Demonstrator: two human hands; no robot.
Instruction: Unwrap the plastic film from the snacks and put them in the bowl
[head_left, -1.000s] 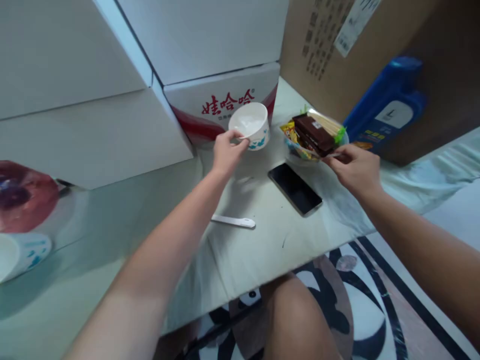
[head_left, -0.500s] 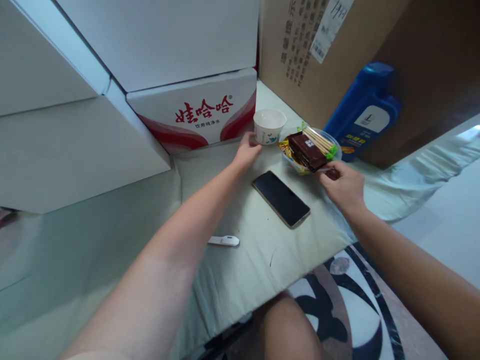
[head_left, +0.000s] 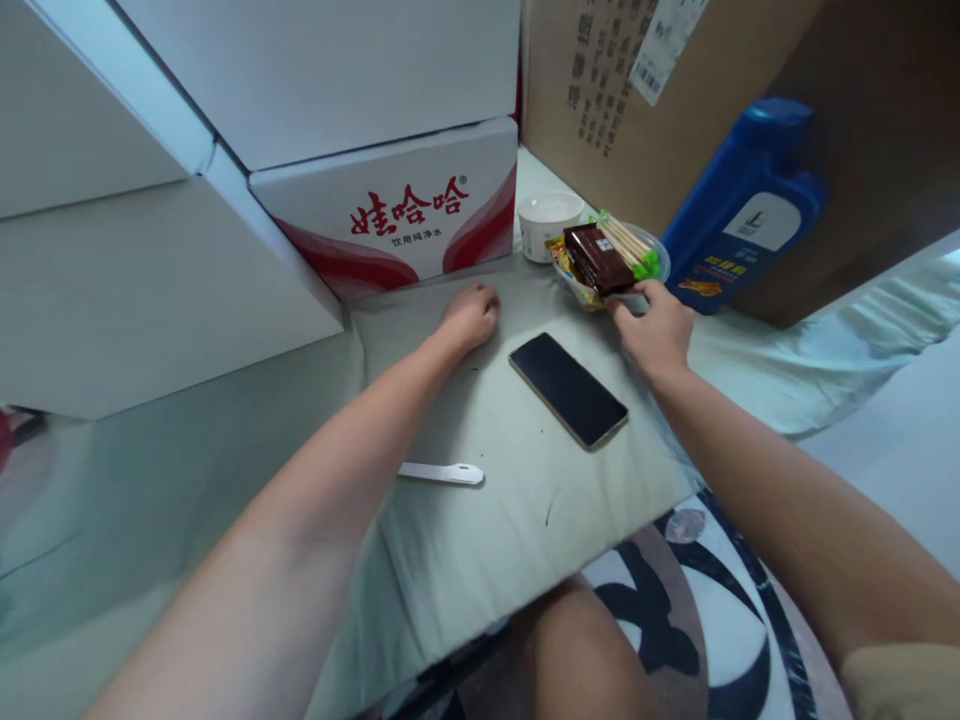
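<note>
My right hand (head_left: 651, 325) pinches the near rim of a clear plastic bowl (head_left: 589, 298). The bowl holds a dark brown packet (head_left: 598, 258), a yellow snack packet (head_left: 559, 255) and a bundle of thin sticks (head_left: 624, 243) with green ends. A white paper cup (head_left: 550, 215) stands just behind the bowl, whose left side partly covers it. My left hand (head_left: 472, 316) rests on the cloth with its fingers curled in, apart from the cup; nothing shows in it. Between my hands and nearer to me lies a black-screened phone (head_left: 568, 390).
A white plastic utensil (head_left: 442, 473) lies near my left forearm, which hides one end. White cartons (head_left: 390, 215) stand behind on the left. A large brown box (head_left: 615, 110) and a leaning blue bottle (head_left: 750, 210) bound the right side. The cloth-covered surface (head_left: 510, 540) ends above a patterned floor (head_left: 720, 590).
My left hand has drawn back from the cup, toward me and left, and curled. My right hand has shifted the bowl left, up to the cup. The view has moved slightly.
</note>
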